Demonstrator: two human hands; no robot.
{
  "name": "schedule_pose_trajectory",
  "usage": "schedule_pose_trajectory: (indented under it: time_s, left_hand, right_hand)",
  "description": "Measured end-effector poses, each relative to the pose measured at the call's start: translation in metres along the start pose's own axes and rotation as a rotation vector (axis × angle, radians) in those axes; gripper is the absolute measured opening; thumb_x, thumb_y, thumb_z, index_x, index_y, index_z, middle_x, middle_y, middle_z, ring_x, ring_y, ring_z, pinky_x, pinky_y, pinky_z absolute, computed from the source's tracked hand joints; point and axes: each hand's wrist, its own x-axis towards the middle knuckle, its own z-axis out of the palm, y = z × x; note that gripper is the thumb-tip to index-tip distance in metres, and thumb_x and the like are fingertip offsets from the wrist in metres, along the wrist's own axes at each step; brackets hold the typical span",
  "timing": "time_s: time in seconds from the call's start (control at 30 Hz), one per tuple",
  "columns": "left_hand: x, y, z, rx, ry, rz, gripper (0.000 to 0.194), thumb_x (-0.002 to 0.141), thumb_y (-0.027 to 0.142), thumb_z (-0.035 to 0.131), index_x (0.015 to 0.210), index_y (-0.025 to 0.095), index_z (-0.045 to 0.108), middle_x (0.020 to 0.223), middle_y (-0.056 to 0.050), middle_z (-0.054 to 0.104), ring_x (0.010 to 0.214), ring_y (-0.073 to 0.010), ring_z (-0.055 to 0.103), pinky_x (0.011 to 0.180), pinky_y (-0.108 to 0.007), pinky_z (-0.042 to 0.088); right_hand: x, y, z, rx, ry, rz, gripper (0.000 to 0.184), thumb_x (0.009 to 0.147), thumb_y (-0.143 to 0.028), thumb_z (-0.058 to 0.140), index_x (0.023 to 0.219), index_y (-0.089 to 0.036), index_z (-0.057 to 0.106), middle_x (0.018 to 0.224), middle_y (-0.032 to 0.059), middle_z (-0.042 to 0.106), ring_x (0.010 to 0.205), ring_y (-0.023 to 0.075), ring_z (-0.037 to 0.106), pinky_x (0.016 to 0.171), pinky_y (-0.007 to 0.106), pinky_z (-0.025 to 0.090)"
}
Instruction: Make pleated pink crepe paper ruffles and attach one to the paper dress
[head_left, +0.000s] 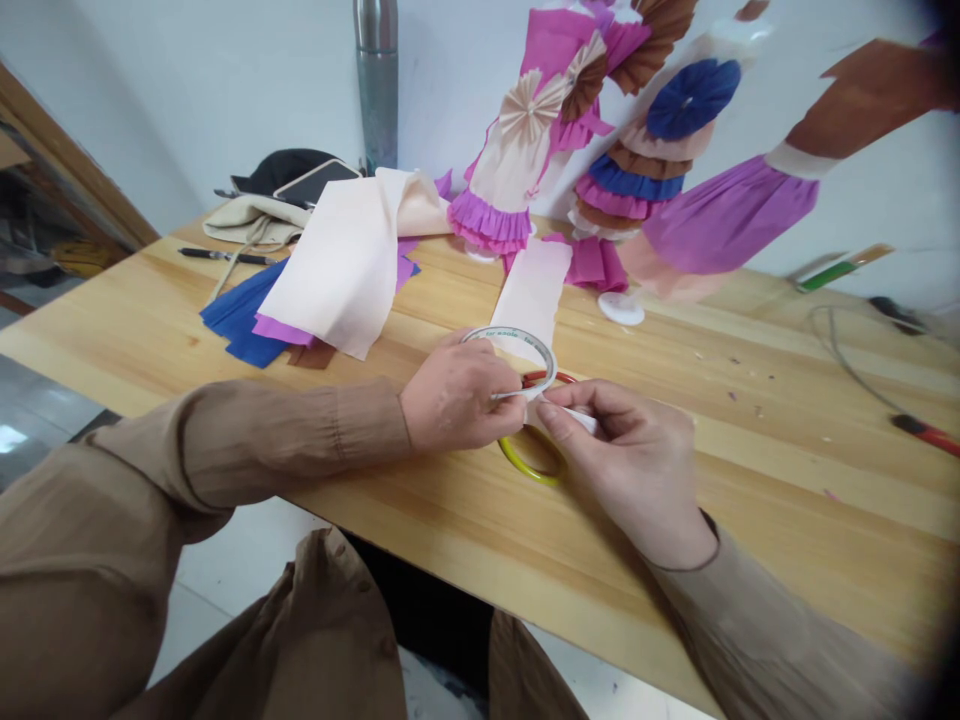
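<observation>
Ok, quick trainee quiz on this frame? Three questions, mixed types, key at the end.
1. True or false: the left hand holds the tape roll.
2. Which is nearest the left hand?
a) flask
b) yellow loop
c) pen
3. Fill in: the right hand pinches a ____ piece.

Key: 1. True. 2. b. 3. White.

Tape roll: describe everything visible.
The tape roll is a thin, pale ring, apparently cardboard, with green lettering on its inner face. Opening upward, it is held over the wooden table by the left hand, which partly hides it. The right hand pinches a white strip by its near edge; any join is unclear.
</observation>
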Motion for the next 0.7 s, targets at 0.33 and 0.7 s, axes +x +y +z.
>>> schedule_pose_trajectory:
  time_s: [0.33, 0.7]
  left_hand:
    - [0.0, 0.0, 0.001, 0.018, 0.017, 0.012, 0.031, 0.086, 0.023, 0.049, 0.056, 0.018, 0.051, 0.065, -0.004, 0.064, 0.073, -0.0164, 0.058, 0.084, -0.037, 0.046]
    - [-0.002, -0.008, 0.011, 0.014, 0.115, 0.083, 0.033, 0.085, 0.024, 0.049, 0.054, 0.017, 0.056, 0.059, -0.001, 0.061, 0.067, -0.014, 0.056, 0.079, -0.032, 0.043]
  right_hand:
    - [-0.002, -0.005, 0.003, -0.028, -0.003, -0.027, 0.012, 0.08, -0.025, 0.065, 0.068, -0.022, 0.067, 0.062, 0.0013, 0.069, 0.051, 0.0153, 0.059, 0.048, 0.028, 0.047]
    - [-0.005, 0.0, 0.006, -0.078, 0.013, -0.207, 0.013, 0.082, -0.017, 0.065, 0.07, -0.021, 0.067, 0.062, -0.0003, 0.069, 0.05, 0.0124, 0.059, 0.047, 0.025, 0.045]
